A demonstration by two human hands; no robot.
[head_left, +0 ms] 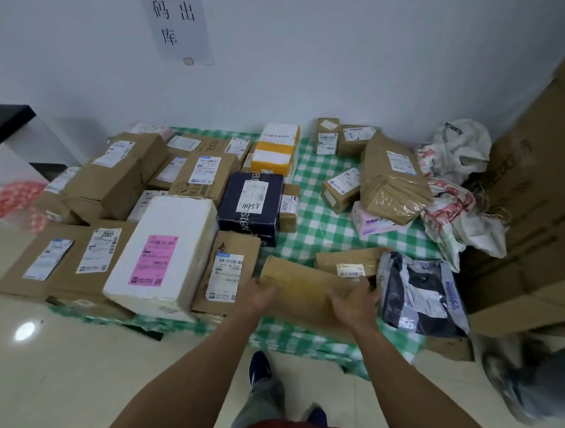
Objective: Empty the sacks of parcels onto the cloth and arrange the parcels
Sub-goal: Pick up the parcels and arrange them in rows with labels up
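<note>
A green-and-white checked cloth [324, 221] lies on the floor with several parcels on it. At its near edge a long brown cardboard parcel [306, 289] lies slanted. My left hand [261, 295] grips its left end and my right hand [354, 303] grips its right part. Behind it lies a second brown box [349, 261] with a label. A dark plastic mailer bag [421, 293] lies just right of my right hand. Crumpled white-and-red sacks [454, 204] sit at the cloth's right side.
A white foam box [165, 252] with a pink label, a dark blue box [252, 199], a yellow-taped box [276, 152] and many brown cartons fill the cloth's left half. A tall cardboard carton [535, 184] stands at the right. A wall is behind; my feet [259, 367] stand on the tiled floor.
</note>
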